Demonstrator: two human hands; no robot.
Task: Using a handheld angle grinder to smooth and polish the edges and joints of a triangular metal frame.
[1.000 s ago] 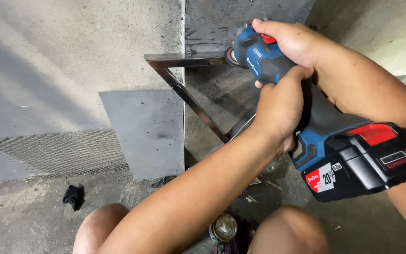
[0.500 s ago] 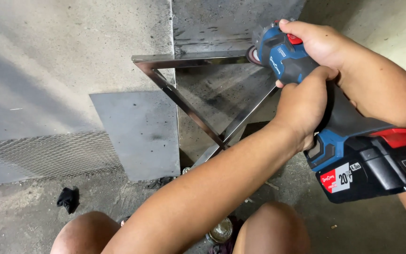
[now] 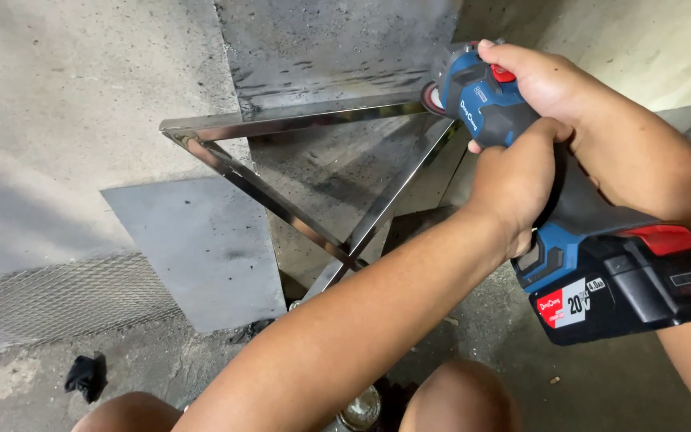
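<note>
- Both hands gripped the blue grinder (image 3: 521, 184): left hand (image 3: 517, 180) closed around its body, right hand (image 3: 545, 80) over its head.
- Its disc (image 3: 433, 98) met the triangular steel frame (image 3: 297, 120) at the top bar; steady, light pressure seemed wise.

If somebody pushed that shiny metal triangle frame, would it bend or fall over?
The metal frame is probably stiff: its bars look straight and solid, so bending seems unlikely. It stands on edge against the wall, so a push could tip or slide it. Its polished surface may feel slippery. Both hands grip the blue grinder at its top bar.
</note>
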